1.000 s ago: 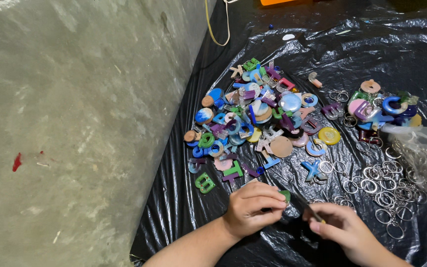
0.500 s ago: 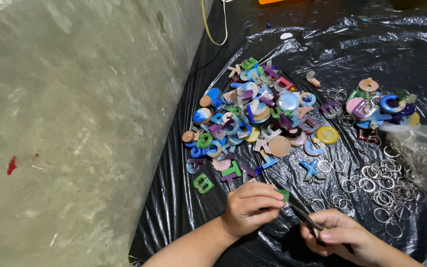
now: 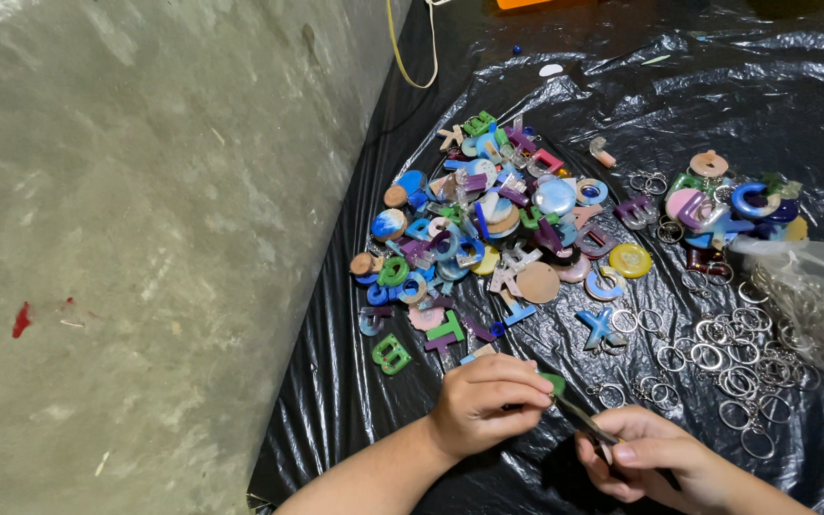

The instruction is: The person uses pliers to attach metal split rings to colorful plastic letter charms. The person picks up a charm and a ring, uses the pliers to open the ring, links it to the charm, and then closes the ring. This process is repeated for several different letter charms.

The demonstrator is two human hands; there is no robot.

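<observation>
The left hand (image 3: 488,401) pinched a small green resin charm (image 3: 553,383) by its edge, leaving one end free for the slim metal pliers (image 3: 586,421) gripped in the right hand (image 3: 655,458), low over the black plastic sheet (image 3: 336,401), just below the heap of coloured resin letters (image 3: 488,238).

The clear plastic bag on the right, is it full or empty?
Partly full, at least: metal key rings show through the clear plastic bag, and more lie spread on the black sheet beside its mouth.

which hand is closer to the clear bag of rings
Right. The right hand sits below and left of the bag; the left hand is farther left.
</observation>
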